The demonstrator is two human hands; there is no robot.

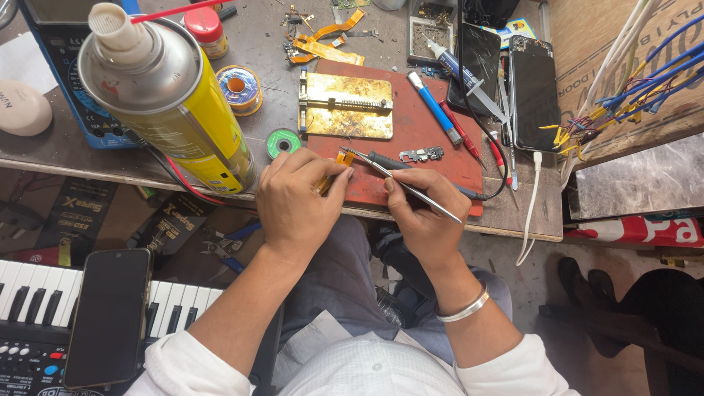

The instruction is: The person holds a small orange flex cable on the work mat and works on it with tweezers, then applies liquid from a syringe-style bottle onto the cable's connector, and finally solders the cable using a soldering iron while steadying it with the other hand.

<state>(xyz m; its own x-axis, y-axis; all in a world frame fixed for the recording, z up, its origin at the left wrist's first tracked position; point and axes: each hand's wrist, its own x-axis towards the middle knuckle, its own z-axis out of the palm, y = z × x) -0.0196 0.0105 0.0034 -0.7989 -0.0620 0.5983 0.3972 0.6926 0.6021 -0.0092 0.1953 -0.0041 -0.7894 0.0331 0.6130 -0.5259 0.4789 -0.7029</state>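
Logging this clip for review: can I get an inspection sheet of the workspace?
Surface: wooden bench with red mat.
Job's things: small orange part under left hand; tweezers in right hand.
Clutter: spray can, metal holder, solder reels, two phones, syringe.
Grippers: both hands busy.
Cables: wire bundle, white cable.
Surroundings: keyboard with phone.

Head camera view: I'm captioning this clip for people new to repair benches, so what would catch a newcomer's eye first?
The big yellow spray can looms at the upper left. In the middle, the left hand pins a small orange part on the red mat, while the right hand points metal tweezers at it. At the far right, a tangle of blue and yellow wires spills in.
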